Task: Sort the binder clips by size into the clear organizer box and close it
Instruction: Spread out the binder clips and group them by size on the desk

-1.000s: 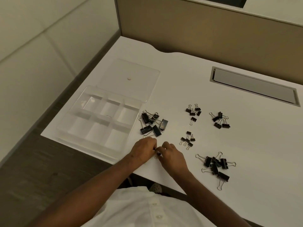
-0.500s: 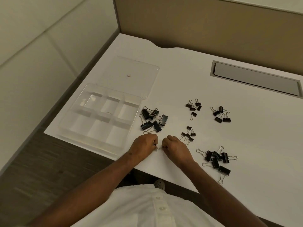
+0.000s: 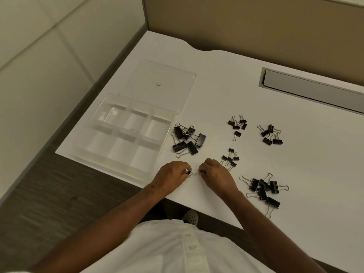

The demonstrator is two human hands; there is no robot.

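Note:
A clear organizer box (image 3: 84,134) with several empty compartments stands open at the desk's left, its lid (image 3: 177,79) lying flat behind it. Black binder clips lie in several piles: large clips (image 3: 188,139) next to the box, large clips (image 3: 265,191) at the right front, small clips (image 3: 229,159) by my right hand, more small clips (image 3: 237,125) behind, and medium clips (image 3: 270,134) farther right. My left hand (image 3: 171,176) and my right hand (image 3: 216,174) sit close together at the front edge, both pinching one small binder clip (image 3: 194,173) between them.
The white desk (image 3: 295,174) ends just in front of my hands. A grey cable tray cover (image 3: 311,89) is set into the desk at the back right. A beige partition (image 3: 256,26) stands behind, and a dark floor strip runs along the left.
My hands have drawn slightly apart, so the small clip's wire handle shows between them. The view has shifted a little; the piles and box have not moved.

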